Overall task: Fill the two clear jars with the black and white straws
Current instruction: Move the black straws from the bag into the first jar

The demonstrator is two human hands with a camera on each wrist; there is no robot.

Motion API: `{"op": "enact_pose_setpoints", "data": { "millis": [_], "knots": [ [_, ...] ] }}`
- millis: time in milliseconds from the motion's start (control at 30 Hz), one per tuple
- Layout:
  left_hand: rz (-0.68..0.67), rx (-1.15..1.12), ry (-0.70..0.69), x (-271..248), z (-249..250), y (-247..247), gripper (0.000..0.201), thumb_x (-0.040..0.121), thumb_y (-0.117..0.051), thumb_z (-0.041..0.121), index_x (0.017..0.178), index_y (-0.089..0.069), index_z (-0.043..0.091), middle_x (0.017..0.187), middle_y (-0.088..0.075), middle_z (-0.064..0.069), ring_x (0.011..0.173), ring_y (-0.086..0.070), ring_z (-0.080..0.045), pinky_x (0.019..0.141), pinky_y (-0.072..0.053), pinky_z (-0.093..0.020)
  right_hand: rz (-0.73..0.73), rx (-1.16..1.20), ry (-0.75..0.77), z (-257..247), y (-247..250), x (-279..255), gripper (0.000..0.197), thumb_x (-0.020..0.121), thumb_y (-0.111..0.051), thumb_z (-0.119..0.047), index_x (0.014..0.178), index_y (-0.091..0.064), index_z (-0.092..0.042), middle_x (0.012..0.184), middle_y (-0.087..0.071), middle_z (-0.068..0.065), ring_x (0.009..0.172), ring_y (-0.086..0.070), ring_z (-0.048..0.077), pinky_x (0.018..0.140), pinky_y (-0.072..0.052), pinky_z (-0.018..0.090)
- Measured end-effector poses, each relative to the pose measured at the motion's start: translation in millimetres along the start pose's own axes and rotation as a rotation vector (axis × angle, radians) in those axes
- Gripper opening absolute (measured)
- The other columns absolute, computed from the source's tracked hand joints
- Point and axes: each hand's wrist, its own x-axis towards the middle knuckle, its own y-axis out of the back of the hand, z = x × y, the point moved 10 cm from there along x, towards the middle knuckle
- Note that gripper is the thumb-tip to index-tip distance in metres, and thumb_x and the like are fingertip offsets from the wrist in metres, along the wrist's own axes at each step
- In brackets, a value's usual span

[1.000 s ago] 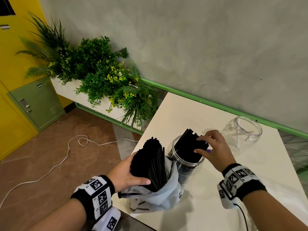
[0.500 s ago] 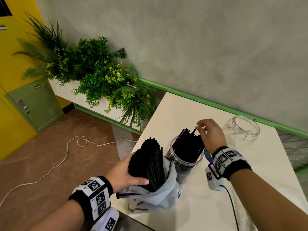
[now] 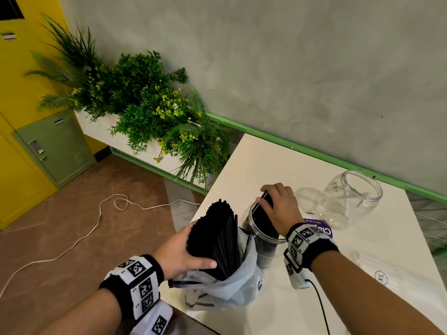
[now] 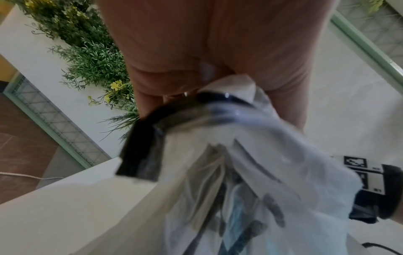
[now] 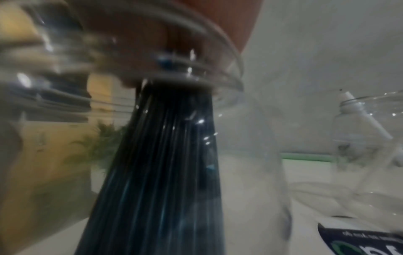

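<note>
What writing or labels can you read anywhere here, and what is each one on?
"XL", in a circle: on clear plastic lying on the table.
White letters on the purple label behind the right wrist: upside down, partly hidden, unreadable.
Dark print on the plastic bag: crumpled, unreadable.

Grey wall (image 3: 290, 68), brown floor (image 3: 72, 226), yellow lockers (image 3: 14, 165)
</note>
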Motion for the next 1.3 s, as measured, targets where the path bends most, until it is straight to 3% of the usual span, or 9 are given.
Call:
{"op": "enact_pose_setpoints", "data": {
  "millis": [133,233,367,533,633,800,1000,1100,1300],
  "knots": [
    [-0.009,-0.011,-0.002,-1,4,0,0.102,0.039,-0.083,0.063,0.127,-0.038,0.037,0.119,-0.054,0.027,0.106,-0.047,0.023,0.085,-0.035,0.001,0.154,0.064,0.010,0,15,3,0.044,0.092,-0.035,-0.045,0.096,-0.060,-0.010,0.096,-0.056,0.006,0.093,-0.045,0.029,0.079,-0.039,0.041],
    [-0.005,0.006,0.000,-1,4,1,0.102,0.038,-0.082,0.067,0.125,-0.038,0.039,0.118,-0.055,0.028,0.106,-0.047,0.023,0.087,-0.036,-0.001,0.220,0.040,0.059,-1,29,7,0.040,0.091,-0.036,-0.043,0.093,-0.061,-0.010,0.094,-0.056,0.004,0.090,-0.043,0.026,0.077,-0.037,0.039],
    [0.000,0.032,0.010,1,0,2,0.104,0.042,-0.084,0.063,0.131,-0.039,0.035,0.123,-0.055,0.025,0.114,-0.048,0.012,0.098,-0.038,-0.014,0.157,0.039,0.059,7,23,11,0.027,0.094,-0.048,-0.034,0.099,-0.061,-0.011,0.097,-0.059,0.004,0.092,-0.047,0.026,0.081,-0.043,0.040],
    [-0.001,0.047,0.022,0,2,2,0.086,0.050,-0.085,0.050,0.121,-0.038,0.046,0.119,-0.054,0.029,0.107,-0.047,0.021,0.089,-0.035,-0.004,0.149,0.198,-0.046,23,21,7,0.030,0.096,-0.050,-0.016,0.126,-0.051,-0.015,0.112,-0.056,0.000,0.100,-0.051,0.017,0.086,-0.042,0.028],
    [0.004,0.054,0.024,1,2,3,0.083,0.052,-0.086,0.046,0.119,-0.037,0.047,0.118,-0.054,0.029,0.106,-0.047,0.023,0.088,-0.035,-0.003,0.185,0.130,-0.002,23,20,4,0.019,0.096,-0.052,-0.013,0.112,-0.062,-0.011,0.102,-0.060,0.004,0.094,-0.056,0.024,0.079,-0.046,0.032],
    [0.005,0.046,0.015,1,2,3,0.089,0.052,-0.086,0.045,0.127,-0.038,0.040,0.119,-0.055,0.027,0.106,-0.047,0.023,0.085,-0.036,-0.001,0.227,0.067,0.022,23,24,2,0.015,0.094,-0.054,-0.016,0.097,-0.066,-0.008,0.093,-0.061,0.006,0.089,-0.054,0.027,0.074,-0.045,0.033],
    [0.008,0.072,0.015,2,-2,4,0.104,0.046,-0.084,0.058,0.136,-0.039,0.033,0.126,-0.055,0.022,0.118,-0.049,0.005,0.102,-0.038,-0.022,0.229,0.008,0.096,14,25,5,0.022,0.092,-0.052,-0.021,0.085,-0.066,-0.005,0.079,-0.061,0.008,0.077,-0.052,0.033,0.071,-0.041,0.034],
    [0.004,0.070,0.014,1,-1,3,0.103,0.046,-0.084,0.057,0.135,-0.038,0.034,0.126,-0.054,0.022,0.118,-0.048,0.006,0.101,-0.037,-0.020,0.301,-0.017,0.180,1,38,7,0.019,0.092,-0.052,-0.015,0.083,-0.065,-0.005,0.076,-0.060,0.007,0.074,-0.047,0.029,0.069,-0.033,0.032],
    [-0.001,0.054,0.018,-1,1,1,0.092,0.048,-0.085,0.053,0.126,-0.038,0.044,0.122,-0.054,0.027,0.111,-0.047,0.017,0.090,-0.036,-0.006,0.134,-0.135,0.145,10,18,15,0.047,0.094,-0.033,-0.044,0.087,-0.067,-0.013,0.085,-0.061,0.003,0.080,-0.048,0.029,0.072,-0.044,0.041]
  ]
}}
